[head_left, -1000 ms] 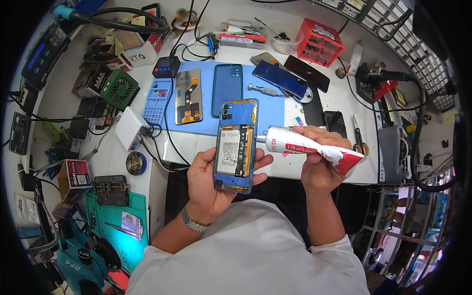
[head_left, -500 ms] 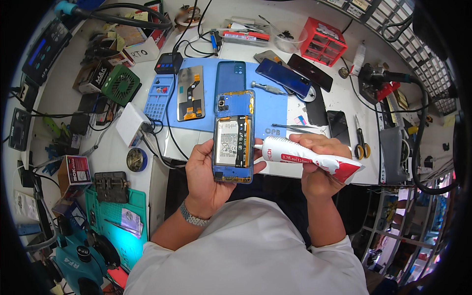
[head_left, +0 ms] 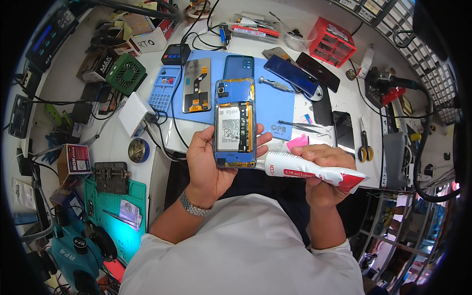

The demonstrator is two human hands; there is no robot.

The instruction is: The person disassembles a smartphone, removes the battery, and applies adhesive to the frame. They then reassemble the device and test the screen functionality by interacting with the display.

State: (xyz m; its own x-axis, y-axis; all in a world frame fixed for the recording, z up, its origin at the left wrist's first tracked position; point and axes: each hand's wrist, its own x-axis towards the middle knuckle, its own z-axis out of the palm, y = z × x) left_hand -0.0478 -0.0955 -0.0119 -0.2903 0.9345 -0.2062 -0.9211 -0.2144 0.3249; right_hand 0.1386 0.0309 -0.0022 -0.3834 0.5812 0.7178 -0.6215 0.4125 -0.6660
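A phone with its back cover off, battery and circuitry exposed, rests in my left hand, fingers curled around its edges. My right hand grips a squeezed white and red tube; its narrow nozzle is beside the lower right edge of the phone, contact unclear. Beyond the phone, a loose back cover and a display panel lie on a blue mat. Thin tweezers and a pink piece lie beyond the tube.
Phones, scissors, a red drawer box and a screwdriver sit on the bench. Left are a green fan, white charger box, round tin, teal microscope and many cables.
The phone has moved slightly away from me. The tube's nozzle has shifted from the middle of the phone's right side to its lower end, nearer me. The view has shifted slightly.
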